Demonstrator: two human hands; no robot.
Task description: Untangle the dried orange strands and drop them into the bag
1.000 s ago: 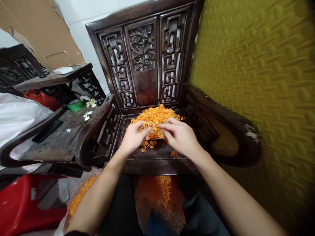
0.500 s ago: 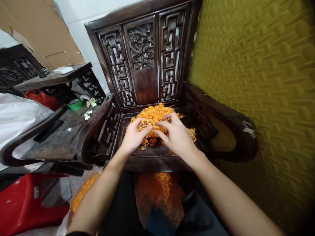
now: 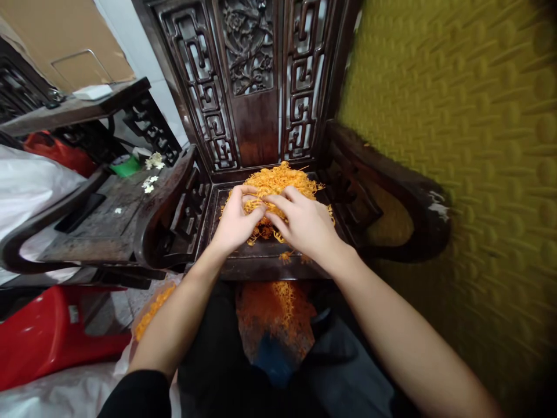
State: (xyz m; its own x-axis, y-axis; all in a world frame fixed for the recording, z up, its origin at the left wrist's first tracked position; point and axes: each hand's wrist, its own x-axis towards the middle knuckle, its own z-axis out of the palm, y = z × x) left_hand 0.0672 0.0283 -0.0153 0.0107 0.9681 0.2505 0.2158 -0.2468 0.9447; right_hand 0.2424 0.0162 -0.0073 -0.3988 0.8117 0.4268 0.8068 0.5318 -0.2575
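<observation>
At the bottom left of the frame is a black sleeve (image 3: 141,395), with a red stool (image 3: 43,342) at the left edge and a bag of orange strands (image 3: 154,310) beside the forearm. In the middle, the left hand (image 3: 235,223) and right hand (image 3: 311,223) meet over a heap of orange strands (image 3: 282,174). The fingers of both are half bent, with a gap between thumb and forefinger; I cannot tell whether either pinches a strand. The heap lies on the seat of a dark wooden chair (image 3: 259,270), a few loose bits near its front edge. At left, green tape (image 3: 126,166) and white flowers (image 3: 149,184) lie on another seat (image 3: 98,232). Cardboard (image 3: 73,35) stands upper left.
</observation>
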